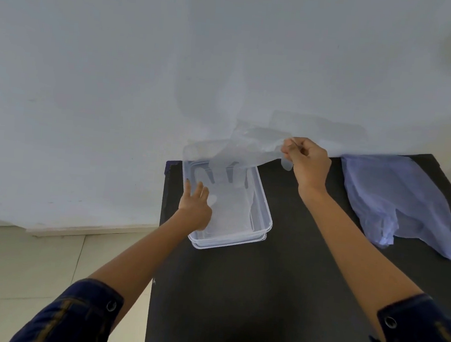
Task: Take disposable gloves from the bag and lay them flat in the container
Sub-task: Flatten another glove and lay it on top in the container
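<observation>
A clear plastic container (262, 215) stands on the black table near its left edge. A see-through disposable glove (232, 202) lies flat inside it. My left hand (195, 206) rests on that glove with fingers spread, holding nothing. My right hand (306, 162) is above the container's far right corner, pinched shut on a second clear glove (246, 148) that hangs in the air over the container's far end. The pale blue plastic bag (397, 201) lies crumpled at the table's right side.
The black table (275, 299) stands against a white wall (117, 77). Its left edge drops to a pale tiled floor (31, 262). Bare black tabletop stretches between the container and the bag and toward me.
</observation>
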